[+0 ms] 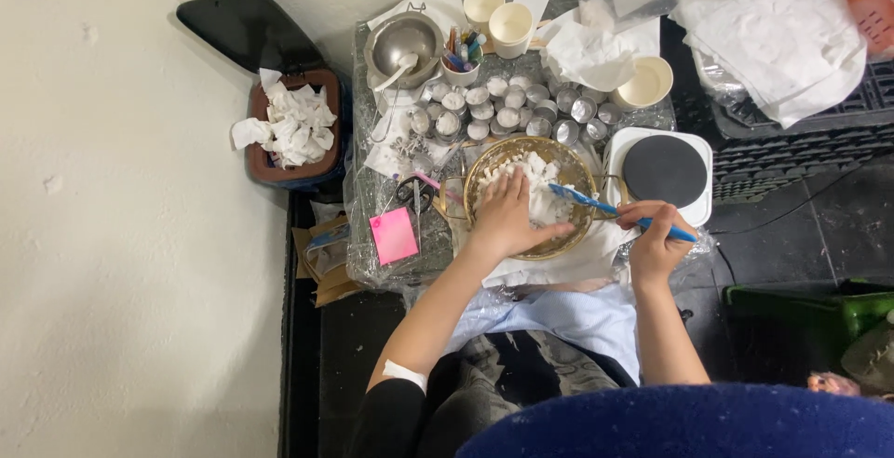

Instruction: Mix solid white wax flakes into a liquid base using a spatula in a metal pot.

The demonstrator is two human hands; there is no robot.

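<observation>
The person sits at a small table [372, 262] wrapped in clear plastic film, with both bare forearms reaching over it. The left hand [507, 216] lies flat, fingers spread and open, inside a gold wire bowl [484, 165], resting on the white chunks [540, 179] heaped in it. The right hand [652, 235] is closed around the rear end of a blue knife [605, 205], whose blade points left across the bowl's rim and reaches the white chunks just beside the left fingertips. The bowl stands at the front centre of the table, on white paper. Just right of it sits a white hot plate [663, 172] with a round black top, touching nothing held. Behind the bowl stands a cluster of small metal cups [507, 109], some filled with white matter. A steel bowl [402, 44] with a spoon occupies the back left corner, and two paper cups [498, 13] stand at the rear. A pink sticky note [393, 235] lies at the front left. A bin [293, 127] full of crumpled tissue stands on the floor to the left, against the wall.
</observation>
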